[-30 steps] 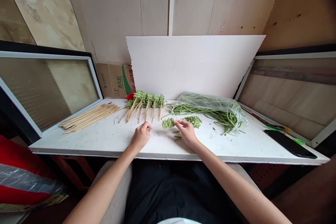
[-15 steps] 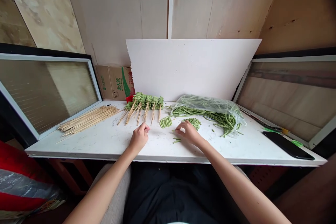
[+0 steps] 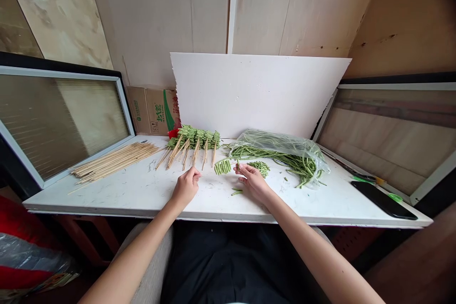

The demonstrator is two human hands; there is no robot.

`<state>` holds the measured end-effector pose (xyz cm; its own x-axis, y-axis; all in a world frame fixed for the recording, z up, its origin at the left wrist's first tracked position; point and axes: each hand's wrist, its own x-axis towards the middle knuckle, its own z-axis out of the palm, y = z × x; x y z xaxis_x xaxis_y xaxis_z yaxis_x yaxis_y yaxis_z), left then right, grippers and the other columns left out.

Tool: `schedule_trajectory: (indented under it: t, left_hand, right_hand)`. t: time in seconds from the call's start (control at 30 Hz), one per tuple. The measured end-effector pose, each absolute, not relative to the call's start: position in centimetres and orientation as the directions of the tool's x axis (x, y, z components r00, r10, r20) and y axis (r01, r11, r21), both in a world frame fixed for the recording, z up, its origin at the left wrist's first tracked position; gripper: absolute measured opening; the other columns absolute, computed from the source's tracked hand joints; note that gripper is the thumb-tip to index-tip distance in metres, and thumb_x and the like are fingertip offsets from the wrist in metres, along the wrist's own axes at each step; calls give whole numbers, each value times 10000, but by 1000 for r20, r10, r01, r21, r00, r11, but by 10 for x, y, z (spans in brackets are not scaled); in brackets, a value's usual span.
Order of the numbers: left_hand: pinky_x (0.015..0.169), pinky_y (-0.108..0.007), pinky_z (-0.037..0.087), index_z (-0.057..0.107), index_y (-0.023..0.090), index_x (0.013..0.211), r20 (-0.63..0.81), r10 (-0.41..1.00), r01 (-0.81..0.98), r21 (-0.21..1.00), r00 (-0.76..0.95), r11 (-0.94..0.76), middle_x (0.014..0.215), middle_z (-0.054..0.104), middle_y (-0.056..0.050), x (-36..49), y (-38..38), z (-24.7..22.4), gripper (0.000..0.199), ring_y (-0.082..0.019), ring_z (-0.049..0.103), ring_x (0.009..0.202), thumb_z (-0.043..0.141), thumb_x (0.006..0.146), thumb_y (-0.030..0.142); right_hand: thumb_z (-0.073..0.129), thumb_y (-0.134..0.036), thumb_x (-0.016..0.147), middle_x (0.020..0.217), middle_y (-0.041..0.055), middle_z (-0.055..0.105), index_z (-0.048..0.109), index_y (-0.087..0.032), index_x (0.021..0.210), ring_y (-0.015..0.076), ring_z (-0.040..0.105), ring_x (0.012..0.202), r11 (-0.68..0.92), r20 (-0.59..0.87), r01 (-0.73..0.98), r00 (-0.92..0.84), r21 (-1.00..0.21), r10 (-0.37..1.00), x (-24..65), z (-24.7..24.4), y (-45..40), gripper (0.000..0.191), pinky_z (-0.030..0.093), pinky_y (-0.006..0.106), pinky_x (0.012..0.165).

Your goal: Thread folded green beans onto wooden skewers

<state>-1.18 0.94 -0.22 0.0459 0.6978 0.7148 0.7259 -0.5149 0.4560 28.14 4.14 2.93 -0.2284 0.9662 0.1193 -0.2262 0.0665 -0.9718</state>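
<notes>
Head view: near the middle of the white desk (image 3: 149,199), the right hand (image 3: 254,180) has its grip pinched on a short bean piece (image 3: 237,165), just right of a neat row of bean pieces (image 3: 223,167). The left hand's (image 3: 185,187) grip is drawn together, left of the row; whether it clamps a thin stick, I cannot tell. The single piece should be light, fairly firm yet crisp, perhaps slightly slick, and best taken at mid-length between fingertips; hard squeezing could bruise or split it. A cut pile (image 3: 261,168) lies right of the row, bare sticks (image 3: 117,159) far left.
</notes>
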Motion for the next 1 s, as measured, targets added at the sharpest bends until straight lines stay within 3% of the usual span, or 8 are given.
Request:
schedule_trajectory:
  t: [0.33, 1.0]
  left_hand:
    - [677, -283, 481, 560, 229, 870, 708, 701, 734, 431, 85, -525, 806, 697, -30, -13, 10, -3, 157, -200, 686, 749, 472, 950, 126]
    - [664, -282, 479, 570, 231, 878, 674, 735, 733, 463, 75, -499, 819, 705, -33, -13, 9, -3, 159, -204, 696, 781, 469, 955, 135]
  right_hand:
    - [804, -643, 776, 1118, 101, 734, 745, -226, 970, 291, 646, 1138, 65, 113, -232, -200, -971, 973, 283, 26, 47, 464, 493, 309, 751]
    - [820, -580, 789, 1070, 85, 729, 770, -233, 923, 267, 644, 1082, 81, 138, -259, -209, -963, 968, 285, 22, 49, 376, 485, 313, 741]
